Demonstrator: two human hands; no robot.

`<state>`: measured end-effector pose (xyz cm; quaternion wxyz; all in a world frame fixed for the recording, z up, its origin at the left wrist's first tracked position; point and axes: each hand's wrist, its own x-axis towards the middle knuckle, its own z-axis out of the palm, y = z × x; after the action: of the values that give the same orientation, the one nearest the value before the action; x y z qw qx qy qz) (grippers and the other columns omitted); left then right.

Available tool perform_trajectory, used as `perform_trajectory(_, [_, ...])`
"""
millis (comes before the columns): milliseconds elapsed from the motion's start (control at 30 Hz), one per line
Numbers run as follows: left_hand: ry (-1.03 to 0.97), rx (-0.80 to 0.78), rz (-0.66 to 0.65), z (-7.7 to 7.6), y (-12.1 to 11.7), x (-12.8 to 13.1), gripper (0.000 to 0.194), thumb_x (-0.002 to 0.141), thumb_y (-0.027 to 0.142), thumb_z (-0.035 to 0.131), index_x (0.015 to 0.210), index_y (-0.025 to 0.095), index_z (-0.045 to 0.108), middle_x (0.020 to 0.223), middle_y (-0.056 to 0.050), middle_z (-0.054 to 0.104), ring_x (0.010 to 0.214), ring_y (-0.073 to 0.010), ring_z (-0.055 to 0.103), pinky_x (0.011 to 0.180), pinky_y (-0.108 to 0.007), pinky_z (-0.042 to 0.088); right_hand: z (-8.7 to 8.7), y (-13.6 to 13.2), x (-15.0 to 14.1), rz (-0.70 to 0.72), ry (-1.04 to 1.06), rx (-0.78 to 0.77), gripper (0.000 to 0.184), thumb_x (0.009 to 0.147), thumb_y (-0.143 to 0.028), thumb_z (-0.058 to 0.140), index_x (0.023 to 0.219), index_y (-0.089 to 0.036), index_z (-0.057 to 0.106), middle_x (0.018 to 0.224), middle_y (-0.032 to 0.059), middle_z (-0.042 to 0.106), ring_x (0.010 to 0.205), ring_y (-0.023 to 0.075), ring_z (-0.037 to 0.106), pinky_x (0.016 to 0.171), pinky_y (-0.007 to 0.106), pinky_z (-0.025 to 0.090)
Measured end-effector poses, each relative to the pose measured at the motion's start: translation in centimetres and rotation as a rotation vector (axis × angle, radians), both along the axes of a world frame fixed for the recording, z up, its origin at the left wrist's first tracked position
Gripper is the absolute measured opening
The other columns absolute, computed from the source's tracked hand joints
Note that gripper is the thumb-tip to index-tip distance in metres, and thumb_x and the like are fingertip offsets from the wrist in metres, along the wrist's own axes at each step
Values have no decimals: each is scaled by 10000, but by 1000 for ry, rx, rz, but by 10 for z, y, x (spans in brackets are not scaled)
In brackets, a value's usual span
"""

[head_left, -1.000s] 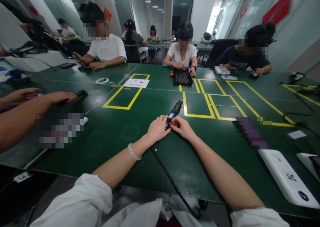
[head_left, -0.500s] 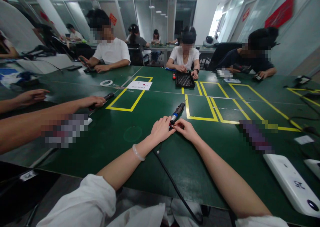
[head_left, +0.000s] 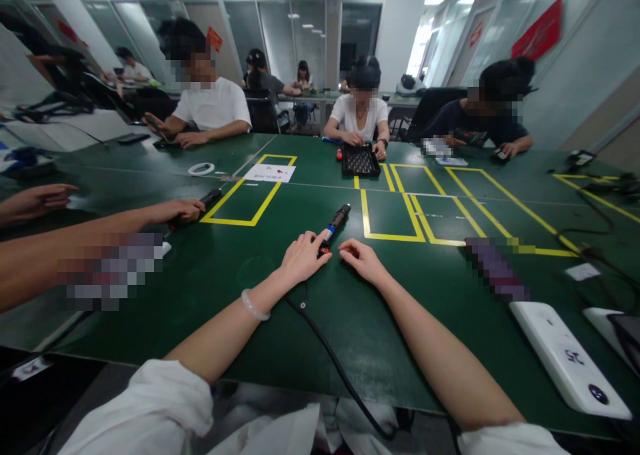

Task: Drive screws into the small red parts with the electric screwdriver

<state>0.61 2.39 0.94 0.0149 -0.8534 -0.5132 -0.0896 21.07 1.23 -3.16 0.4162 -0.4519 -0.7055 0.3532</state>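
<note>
A slim dark electric screwdriver (head_left: 338, 222) with a blue band and a red-orange part near its rear lies on the green table (head_left: 280, 348), its tip pointing away and to the right. My left hand (head_left: 303, 256) lies over its rear end, gripping it, and hides part of the handle. Just to the right, apart from the tool, is my right hand (head_left: 364, 258). Its fingers are curled in together at the tips; whatever they may hold is too small to make out.
A black cable (head_left: 327, 348) runs from near my left hand over the table's front edge. On the right lie a phone (head_left: 497, 268) and a white device (head_left: 565, 355). A co-worker's arm (head_left: 100, 231) reaches in from the left. Across sits a black tray (head_left: 361, 161).
My right hand has come away from the rear of the screwdriver, leaving a gap; its red-orange part shows more now. My left hand stays on the tool. The whole view has shifted slightly.
</note>
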Motion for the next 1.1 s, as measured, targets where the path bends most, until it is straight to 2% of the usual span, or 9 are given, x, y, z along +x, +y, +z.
perform_trajectory(200, [36, -11, 132, -1, 22, -55, 645, 915, 568, 368, 1478, 261, 296, 1193, -129, 512, 1009, -270, 530, 838, -359, 430, 3, -2, 0, -3, -35, 6, 184, 856, -315, 558, 956, -166, 597, 767, 0, 596, 662, 122, 524, 642, 242, 409])
perform_trajectory(433, [51, -49, 322, 0, 57, -131, 685, 905, 599, 317, 1482, 230, 303, 1245, -162, 493, 1120, -330, 498, 920, -423, 406, 1, -1, 1, 12, -34, 0, 174, 855, -307, 554, 950, -172, 608, 759, -3, 600, 650, 121, 519, 630, 236, 403])
perform_trajectory(633, [71, -81, 460, 5, 80, -180, 708, 885, 615, 340, 1476, 228, 320, 1232, -199, 500, 1105, -375, 512, 883, -459, 418, 0, -1, 1, 14, -64, 11, 166, 862, -308, 545, 917, -173, 625, 757, 1, 612, 644, 122, 517, 619, 236, 394])
perform_trajectory(900, [123, -52, 572, 15, 93, -216, 646, 908, 573, 389, 1418, 177, 366, 1238, -168, 517, 1094, -356, 500, 864, -435, 423, 2, -1, 1, 15, -78, 16, 153, 856, -297, 545, 889, -173, 630, 716, -11, 594, 622, 117, 505, 603, 230, 383])
perform_trajectory(1033, [106, 115, 590, 13, 88, -220, 508, 913, 513, 426, 1208, 109, 515, 1191, -141, 515, 1067, -308, 519, 846, -375, 425, 3, -2, -2, 18, -75, 15, 144, 852, -286, 548, 882, -172, 630, 715, -9, 596, 626, 119, 509, 603, 230, 384])
perform_trajectory(1100, [74, 125, 611, 14, 86, -220, 433, 909, 488, 439, 1084, 111, 561, 1139, -117, 539, 989, -269, 551, 786, -332, 432, 4, -2, -2, 17, -82, 22, 145, 852, -289, 547, 877, -173, 632, 716, -8, 598, 634, 121, 516, 610, 231, 387])
